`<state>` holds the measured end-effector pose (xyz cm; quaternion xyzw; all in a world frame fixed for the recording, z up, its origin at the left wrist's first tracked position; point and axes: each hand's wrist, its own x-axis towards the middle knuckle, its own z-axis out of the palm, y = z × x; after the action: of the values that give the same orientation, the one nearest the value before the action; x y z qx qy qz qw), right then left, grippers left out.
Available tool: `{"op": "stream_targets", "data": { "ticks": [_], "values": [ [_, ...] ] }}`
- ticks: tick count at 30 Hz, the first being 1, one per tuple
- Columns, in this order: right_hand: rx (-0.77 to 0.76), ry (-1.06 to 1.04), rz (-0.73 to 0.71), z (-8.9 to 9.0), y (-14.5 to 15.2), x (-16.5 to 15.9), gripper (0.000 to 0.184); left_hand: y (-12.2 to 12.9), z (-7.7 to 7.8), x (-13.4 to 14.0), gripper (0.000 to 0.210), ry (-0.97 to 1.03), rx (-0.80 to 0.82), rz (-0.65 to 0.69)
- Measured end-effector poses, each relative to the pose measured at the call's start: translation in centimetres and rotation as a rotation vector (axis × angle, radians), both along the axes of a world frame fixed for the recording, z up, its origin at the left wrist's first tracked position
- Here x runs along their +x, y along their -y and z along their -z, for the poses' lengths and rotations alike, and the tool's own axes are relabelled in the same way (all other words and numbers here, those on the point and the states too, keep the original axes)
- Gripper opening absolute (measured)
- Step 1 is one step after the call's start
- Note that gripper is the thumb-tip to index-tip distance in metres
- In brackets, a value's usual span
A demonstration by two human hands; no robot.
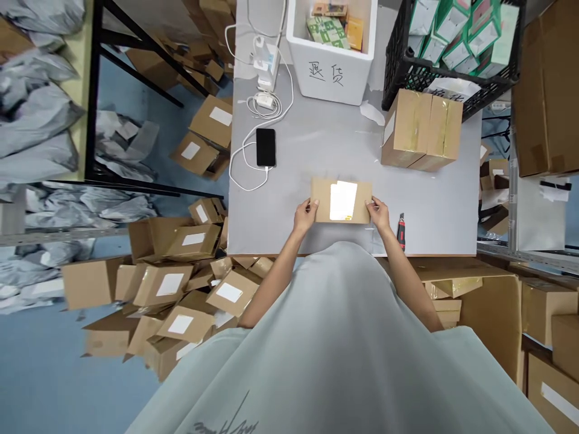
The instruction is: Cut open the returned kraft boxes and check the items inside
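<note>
Near the front edge of the grey table, a brown cardboard box (322, 208) with white labels (342, 201) on its upper face lies between my hands. My left hand (305, 216) grips its left end, thumb on top. At the right end, my right hand (379, 214) holds it the same way, with the fingers partly hidden. A red and black utility knife (401, 231) lies on the table just right of my right hand.
Behind stand a white foam bin (332, 75), a black crate (393, 66) of green cartons, and two taped boxes (420, 129). A phone (266, 147) with white cables lies left. Cardboard boxes (181, 301) are heaped left of the table; an open carton (497, 325) stands at right.
</note>
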<state>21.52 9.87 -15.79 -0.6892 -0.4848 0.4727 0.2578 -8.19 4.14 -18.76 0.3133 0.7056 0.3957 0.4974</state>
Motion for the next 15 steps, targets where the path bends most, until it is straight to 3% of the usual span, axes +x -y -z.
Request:
{"op": "stream_targets", "data": {
  "ticks": [3, 6, 11, 15],
  "values": [
    [-0.068, -0.149, 0.022, -0.1, -0.5, 0.1, 0.091, -0.7, 0.2, 0.1, 0.061, -0.032, -0.045, -0.017],
    [-0.029, -0.263, -0.027, -0.5, -0.1, 0.3, 0.086, -0.2, 0.4, -0.2, 0.064, 0.011, -0.047, -0.021],
    [0.012, -0.351, -0.047, -0.8, 0.3, 0.8, 0.088, 0.6, 1.2, -0.6, 0.078, 0.119, -0.180, -0.082],
    [0.000, -0.361, -0.050, -0.6, 0.4, 1.7, 0.088, -0.1, 1.2, -0.5, 0.079, 0.134, -0.157, -0.068]
  ]
}}
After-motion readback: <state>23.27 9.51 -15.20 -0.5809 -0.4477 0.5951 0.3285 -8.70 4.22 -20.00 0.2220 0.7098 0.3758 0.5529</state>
